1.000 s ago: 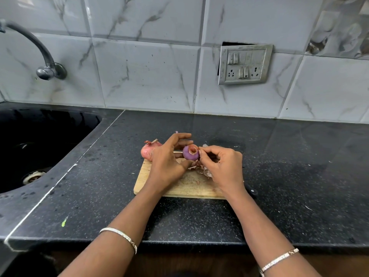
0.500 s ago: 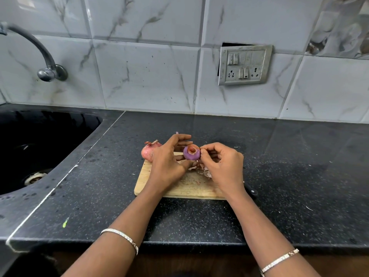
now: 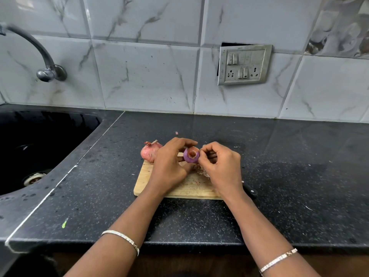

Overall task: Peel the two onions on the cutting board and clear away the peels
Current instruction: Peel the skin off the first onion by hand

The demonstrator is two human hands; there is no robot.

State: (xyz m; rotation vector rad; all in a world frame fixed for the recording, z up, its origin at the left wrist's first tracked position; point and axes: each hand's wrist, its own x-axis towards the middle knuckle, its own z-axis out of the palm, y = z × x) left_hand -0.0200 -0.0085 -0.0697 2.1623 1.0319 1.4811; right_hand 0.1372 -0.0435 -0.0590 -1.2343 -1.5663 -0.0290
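Onion (image 3: 190,157), mostly bare, we judge slick, firm and light: left hand (image 3: 169,165) curls round it, right hand (image 3: 221,166) pinches its 3 o'clock edge.

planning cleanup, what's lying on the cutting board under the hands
Loose onion peels lie on the wooden cutting board beside small flecks. The left hand and right hand cover its middle, so anything there is hidden.

Black speckled bench (image 3: 279,176) with sunken sink (image 3: 60,132) at left; tap (image 3: 46,62) above it; switch-and-socket plate (image 3: 244,64) on marble-tiled wall (image 3: 149,76); green fleck (image 3: 64,223) near front edge.
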